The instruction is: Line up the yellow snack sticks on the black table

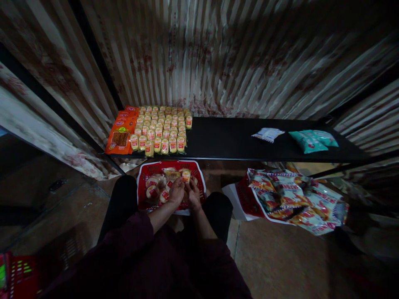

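Note:
Over a red basket (141, 174) between my knees, both hands meet on one small wrapped snack cake (186, 176) with a yellow wrapper and a red-and-white label. My left hand (177, 190) pinches its left side, and my right hand (192, 192) closes on its right side. Round packaged cakes (152, 192) with red labels lie in the basket below and left of my hands. Just beyond the basket, rows of similar yellow snack cakes (165, 128) stand on a black shelf (218, 139). My fingertips partly cover the held cake.
Orange snack packets (122, 135) lie at the shelf's left end. A white packet (268, 134) and teal packets (308, 140) rest farther right. A second red basket (246, 197), heaped with snack bags (289, 191), stands on the floor at right. Another red basket (23, 274) sits lower left.

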`<state>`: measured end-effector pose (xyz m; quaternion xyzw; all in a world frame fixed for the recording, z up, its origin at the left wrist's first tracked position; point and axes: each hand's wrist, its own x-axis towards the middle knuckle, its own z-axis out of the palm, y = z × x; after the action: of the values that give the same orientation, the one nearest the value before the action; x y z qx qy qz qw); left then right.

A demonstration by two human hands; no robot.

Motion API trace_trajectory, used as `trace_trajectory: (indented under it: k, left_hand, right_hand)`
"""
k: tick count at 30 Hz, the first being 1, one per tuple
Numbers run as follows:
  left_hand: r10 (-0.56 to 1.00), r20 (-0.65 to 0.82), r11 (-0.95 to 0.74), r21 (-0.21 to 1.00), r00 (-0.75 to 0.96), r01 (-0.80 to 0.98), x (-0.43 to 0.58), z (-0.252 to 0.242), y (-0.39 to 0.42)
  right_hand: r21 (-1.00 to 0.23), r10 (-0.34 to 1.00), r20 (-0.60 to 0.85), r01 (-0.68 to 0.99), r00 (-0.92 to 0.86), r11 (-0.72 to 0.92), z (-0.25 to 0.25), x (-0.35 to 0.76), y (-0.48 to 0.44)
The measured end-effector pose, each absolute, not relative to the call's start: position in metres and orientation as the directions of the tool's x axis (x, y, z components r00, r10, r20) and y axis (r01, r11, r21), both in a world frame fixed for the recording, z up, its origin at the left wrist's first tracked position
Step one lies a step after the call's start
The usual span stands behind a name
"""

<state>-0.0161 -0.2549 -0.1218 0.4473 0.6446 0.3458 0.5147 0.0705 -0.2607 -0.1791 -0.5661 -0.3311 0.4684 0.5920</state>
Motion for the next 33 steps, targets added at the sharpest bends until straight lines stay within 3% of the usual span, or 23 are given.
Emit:
trace_trajectory:
  k: [6, 13, 20, 33]
  left_hand:
    - [0.968, -0.249, 0.238, 0.897, -0.018, 0.372, -0.014, -0.113, -0.256]
    - [0.990, -0.139, 0.125, 0.892, 0.000, 0.434, -0.007, -0.102, -0.257]
    - [1.000, -0.029, 0.022, 0.912, 0.011, 0.409, -0.002, -0.087, -0.246]
    - [0.991, 0.119, -0.131, 0.909, 0.055, 0.396, 0.018, -0.056, -0.199]
  right_hand:
    - [-0.924, 0.909, -0.234, -0.370, 0.344, -0.098, -0.172, 0.069, -0.260]
    - [-0.922, 0.924, -0.217, -0.377, 0.315, -0.088, -0.169, 0.081, -0.260]
    - [-0.873, 0.910, -0.294, -0.470, 0.292, -0.131, -0.154, 0.094, -0.247]
    - [-0.931, 0.943, -0.162, -0.361, 0.290, -0.049, -0.097, 0.123, -0.188]
